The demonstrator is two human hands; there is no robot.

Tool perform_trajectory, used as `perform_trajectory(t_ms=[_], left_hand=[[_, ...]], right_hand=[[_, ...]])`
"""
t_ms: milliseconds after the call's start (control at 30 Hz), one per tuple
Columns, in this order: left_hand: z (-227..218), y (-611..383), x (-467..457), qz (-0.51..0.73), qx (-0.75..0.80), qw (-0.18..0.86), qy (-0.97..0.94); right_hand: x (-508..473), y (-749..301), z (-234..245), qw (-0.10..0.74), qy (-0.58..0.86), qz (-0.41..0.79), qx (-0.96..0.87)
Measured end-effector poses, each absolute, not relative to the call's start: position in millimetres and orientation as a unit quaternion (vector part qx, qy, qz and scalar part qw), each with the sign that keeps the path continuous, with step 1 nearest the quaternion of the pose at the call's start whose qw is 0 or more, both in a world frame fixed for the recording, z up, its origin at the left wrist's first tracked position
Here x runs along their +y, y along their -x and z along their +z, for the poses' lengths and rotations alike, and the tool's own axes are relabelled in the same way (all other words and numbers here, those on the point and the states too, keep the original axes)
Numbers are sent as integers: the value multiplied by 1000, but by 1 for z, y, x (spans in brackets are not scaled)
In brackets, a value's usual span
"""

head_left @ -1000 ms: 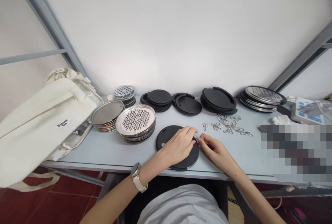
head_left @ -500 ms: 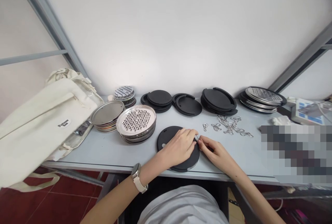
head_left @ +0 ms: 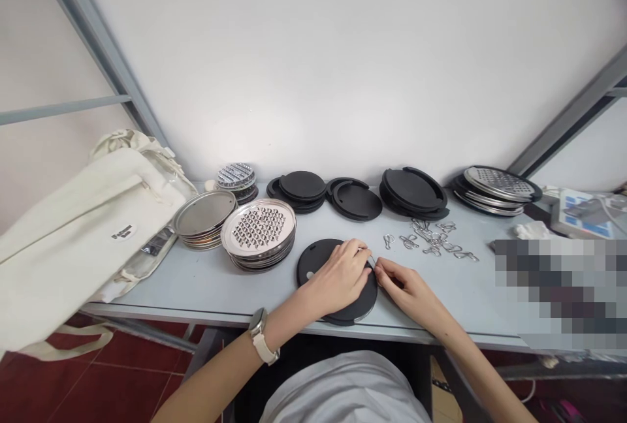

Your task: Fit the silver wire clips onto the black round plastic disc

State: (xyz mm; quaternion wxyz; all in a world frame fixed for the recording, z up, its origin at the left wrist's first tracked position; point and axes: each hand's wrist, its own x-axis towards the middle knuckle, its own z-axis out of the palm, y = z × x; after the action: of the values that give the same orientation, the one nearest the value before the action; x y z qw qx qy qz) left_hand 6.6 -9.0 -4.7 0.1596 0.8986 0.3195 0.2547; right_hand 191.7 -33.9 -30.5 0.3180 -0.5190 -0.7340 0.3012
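Note:
A round black disc (head_left: 318, 256) with a small slot and a light spot near its left side lies at the desk's front edge. My left hand (head_left: 345, 279) rests across it, fingers curled over its right rim and holding it. Just off that rim, my right hand (head_left: 404, 286) pinches a thin metal wire clip (head_left: 373, 262), whose upper end meets my left fingertips. Most of the clip is hidden by fingers. Similar wire clips (head_left: 434, 240) lie scattered beyond my right hand.
Stacked metal grater discs (head_left: 259, 230) and plain metal discs (head_left: 206, 214) stand left. Black disc stacks (head_left: 414, 189) line the wall. More grater discs (head_left: 499, 183) sit at the far right. A cream bag (head_left: 98, 234) leans over the desk's left end.
Almost nothing differs; both hands stay at the disc's right rim. The clip between the fingers shifts very slightly.

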Motion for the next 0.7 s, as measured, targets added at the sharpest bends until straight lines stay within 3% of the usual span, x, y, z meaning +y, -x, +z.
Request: perform_trajectory(t_ms=[700], left_hand=[[-2,-7,-6,230,312,98,-917]], right_hand=[[-34,-192,-34,309,525,305,-732]])
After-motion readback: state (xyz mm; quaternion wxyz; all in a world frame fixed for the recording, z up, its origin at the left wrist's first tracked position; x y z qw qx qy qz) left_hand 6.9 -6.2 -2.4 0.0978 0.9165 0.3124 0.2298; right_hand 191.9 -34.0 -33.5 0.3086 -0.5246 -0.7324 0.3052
